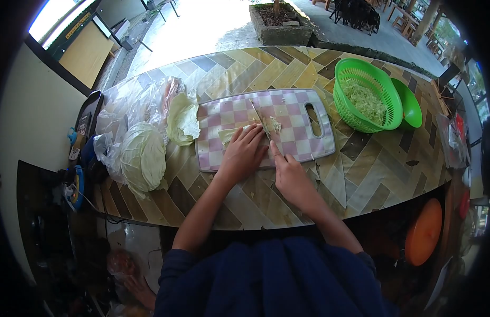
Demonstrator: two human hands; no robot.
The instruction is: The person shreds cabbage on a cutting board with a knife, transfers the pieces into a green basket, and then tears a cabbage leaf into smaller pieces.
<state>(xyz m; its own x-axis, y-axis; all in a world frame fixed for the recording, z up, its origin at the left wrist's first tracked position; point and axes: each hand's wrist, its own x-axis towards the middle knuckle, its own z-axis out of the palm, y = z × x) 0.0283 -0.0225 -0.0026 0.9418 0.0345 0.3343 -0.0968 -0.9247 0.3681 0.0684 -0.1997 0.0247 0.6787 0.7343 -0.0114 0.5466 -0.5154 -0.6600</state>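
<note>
A pink-and-white checked cutting board (218,113) lies on the table. My left hand (242,151) presses down on a piece of cabbage (227,136), its fingers close together near the blade. In my right hand (291,171) is a kitchen knife (259,117), its blade pointing away from me beside my left fingertips. Small cabbage shreds (275,125) lie just right of the blade. Part of the cabbage piece is hidden under my left hand.
Left of the board are a cabbage head (143,158), a loose cabbage leaf (182,119) and a clear plastic bag (110,124). At right, a green basket (346,113) holds shredded cabbage (364,100), with a green bowl (412,108) beside it. An orange round object (424,232) sits below the table edge.
</note>
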